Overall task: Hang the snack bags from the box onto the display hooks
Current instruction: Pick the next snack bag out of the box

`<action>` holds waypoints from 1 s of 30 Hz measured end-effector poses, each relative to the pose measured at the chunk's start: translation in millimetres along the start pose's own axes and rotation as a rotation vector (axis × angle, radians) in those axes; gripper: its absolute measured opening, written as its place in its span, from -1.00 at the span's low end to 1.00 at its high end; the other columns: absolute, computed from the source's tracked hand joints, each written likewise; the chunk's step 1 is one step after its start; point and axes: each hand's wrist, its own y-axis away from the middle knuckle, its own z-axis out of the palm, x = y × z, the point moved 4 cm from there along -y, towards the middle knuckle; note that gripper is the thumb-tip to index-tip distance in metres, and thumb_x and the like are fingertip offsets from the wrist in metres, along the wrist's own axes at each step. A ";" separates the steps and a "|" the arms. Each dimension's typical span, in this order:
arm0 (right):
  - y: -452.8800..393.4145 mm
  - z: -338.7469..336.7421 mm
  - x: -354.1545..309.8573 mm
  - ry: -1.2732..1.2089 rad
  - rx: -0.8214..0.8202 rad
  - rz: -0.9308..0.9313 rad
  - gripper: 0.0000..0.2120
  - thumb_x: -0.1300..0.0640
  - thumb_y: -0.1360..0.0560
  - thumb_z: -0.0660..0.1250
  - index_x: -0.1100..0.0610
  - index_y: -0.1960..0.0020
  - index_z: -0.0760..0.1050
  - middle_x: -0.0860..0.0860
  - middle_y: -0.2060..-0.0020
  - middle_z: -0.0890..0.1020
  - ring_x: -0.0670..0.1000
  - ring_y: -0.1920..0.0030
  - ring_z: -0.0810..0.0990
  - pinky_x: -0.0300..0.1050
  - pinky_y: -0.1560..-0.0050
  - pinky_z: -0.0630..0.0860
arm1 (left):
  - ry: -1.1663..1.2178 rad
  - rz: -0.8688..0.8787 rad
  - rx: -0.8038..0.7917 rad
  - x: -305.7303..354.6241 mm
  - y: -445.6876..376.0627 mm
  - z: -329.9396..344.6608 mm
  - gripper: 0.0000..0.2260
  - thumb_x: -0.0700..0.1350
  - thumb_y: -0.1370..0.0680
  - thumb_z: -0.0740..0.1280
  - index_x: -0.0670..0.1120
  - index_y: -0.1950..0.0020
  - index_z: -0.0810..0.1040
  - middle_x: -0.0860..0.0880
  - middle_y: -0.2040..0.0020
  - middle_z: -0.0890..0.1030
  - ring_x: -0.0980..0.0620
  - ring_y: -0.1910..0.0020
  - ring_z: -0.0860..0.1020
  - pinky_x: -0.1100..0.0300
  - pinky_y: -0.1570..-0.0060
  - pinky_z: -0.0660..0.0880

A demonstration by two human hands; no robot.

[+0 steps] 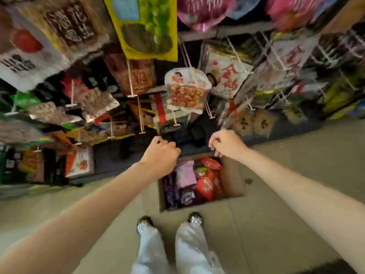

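An open cardboard box [234,176] stands on the floor in front of my feet, filled with red snack bags [207,186] and purple ones [185,175]. Above it, my left hand [161,155] reaches toward the rack and pinches the lower corner of a clear snack bag with a red stripe [161,110] that hangs among the display hooks [141,123]. My right hand [226,144] hovers to the right of it, over the box's far edge, with fingers curled and nothing visible in them. A bag of orange nuts [187,91] hangs just above.
Wire racks packed with hanging snack bags fill the upper half, with a large yellow-green bag [146,26] overhead and white bags with red characters [229,76] to the right. My two shoes [145,224] stand on the beige floor just behind the box.
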 end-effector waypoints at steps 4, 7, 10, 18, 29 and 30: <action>-22.2 75.2 66.6 -0.005 -0.047 0.124 -0.66 0.27 -0.49 0.19 0.01 0.39 0.50 0.12 0.21 0.68 0.17 0.11 0.67 0.07 0.01 0.59 | 0.063 -0.078 -0.129 28.2 -22.8 82.7 -0.76 -0.13 -0.55 0.12 -0.04 -0.19 0.44 -0.04 -0.20 0.48 -0.07 -0.21 0.44 0.10 -0.20 0.22; -39.8 133.9 97.1 0.052 -0.061 0.141 -0.78 0.22 -0.50 0.20 0.15 0.10 0.64 0.14 0.02 0.66 0.17 -0.04 0.60 -0.03 -0.04 0.51 | 0.101 -0.177 -0.229 30.9 -37.0 150.0 -0.73 -0.11 -0.56 0.12 -0.05 -0.23 0.43 -0.04 -0.23 0.47 -0.07 -0.22 0.46 0.12 -0.20 0.28; -62.7 206.3 126.1 0.009 -0.213 0.134 -0.77 0.28 -0.49 0.19 0.30 0.04 0.62 0.20 0.01 0.66 0.19 -0.05 0.58 0.01 -0.05 0.49 | 0.168 -0.275 -0.353 29.4 -48.6 217.5 -0.71 -0.10 -0.56 0.12 -0.05 -0.27 0.40 -0.07 -0.27 0.45 -0.10 -0.25 0.44 0.07 -0.25 0.29; -171.2 349.0 132.2 -0.090 -0.413 0.129 -0.62 -0.03 -0.48 0.36 0.32 0.21 0.56 0.16 0.30 0.61 0.12 0.26 0.58 -0.07 0.21 0.45 | 0.336 -0.399 -0.249 -5.3 -78.4 352.1 -0.74 -0.21 -0.57 0.11 -0.06 -0.19 0.49 -0.05 -0.14 0.55 -0.07 -0.08 0.54 0.10 -0.20 0.26; -213.1 384.0 121.1 0.179 -0.311 0.160 -0.74 0.31 -0.53 0.18 0.29 -0.20 0.47 0.22 -0.16 0.56 0.24 -0.17 0.54 0.00 -0.06 0.47 | 0.518 -0.308 -0.178 -15.1 -82.9 389.2 -0.72 -0.25 -0.55 0.13 -0.13 -0.22 0.48 -0.09 -0.21 0.49 -0.11 -0.13 0.53 0.11 -0.14 0.42; -205.4 367.4 116.0 0.209 -0.331 0.116 -0.76 0.31 -0.53 0.18 0.29 -0.16 0.49 0.22 -0.10 0.58 0.23 -0.14 0.55 -0.01 0.00 0.47 | 0.504 -0.310 -0.205 -11.1 -82.1 372.9 -0.71 -0.24 -0.55 0.13 -0.11 -0.26 0.44 -0.08 -0.25 0.45 -0.13 -0.14 0.53 0.10 -0.14 0.42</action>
